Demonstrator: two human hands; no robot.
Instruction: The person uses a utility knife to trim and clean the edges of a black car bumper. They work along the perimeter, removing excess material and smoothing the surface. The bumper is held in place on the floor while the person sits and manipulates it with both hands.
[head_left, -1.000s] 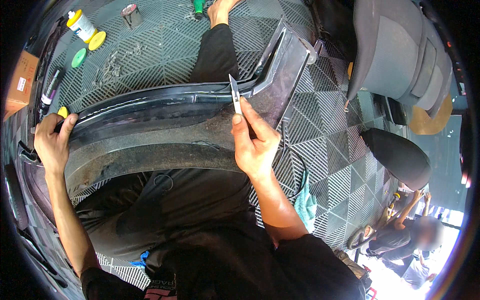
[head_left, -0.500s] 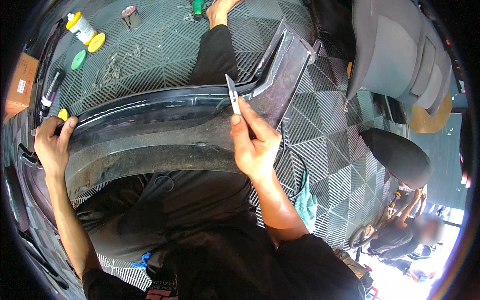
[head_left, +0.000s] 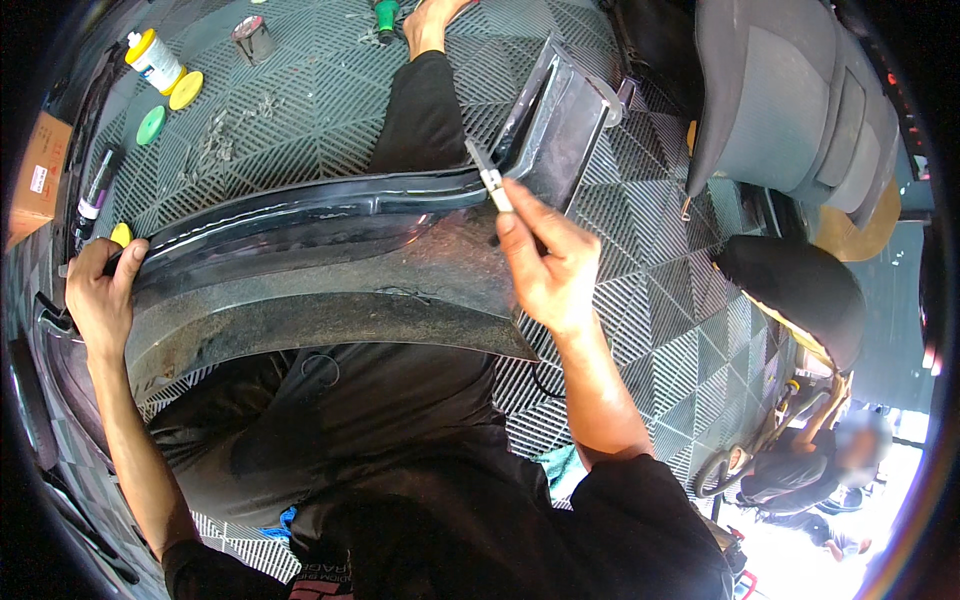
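Note:
A long, dark curved car body panel [head_left: 300, 268] lies across my lap, its upright arm rising at the far right. My left hand [head_left: 102, 300] is closed over the panel's left end, thumb on the near face and fingers curled over the edge. Between the thumb and fingers of my right hand [head_left: 556, 270] is a slim utility knife [head_left: 492, 182] with a pale handle. Its blade points up and to the left, over the panel's upper edge near the bend. Whether the blade touches the panel I cannot tell.
On the patterned tile floor, beyond the panel, are a yellow-and-white bottle [head_left: 155, 62], yellow [head_left: 186, 90] and green [head_left: 151, 125] discs, a can [head_left: 254, 41] and scattered scraps. A cardboard box [head_left: 42, 180] stands left, seat parts [head_left: 775, 110] right. Another person [head_left: 800, 470] works at lower right.
My right hand has moved right with the knife, and its forearm has swung outward. My left hand keeps its hold on the panel's end.

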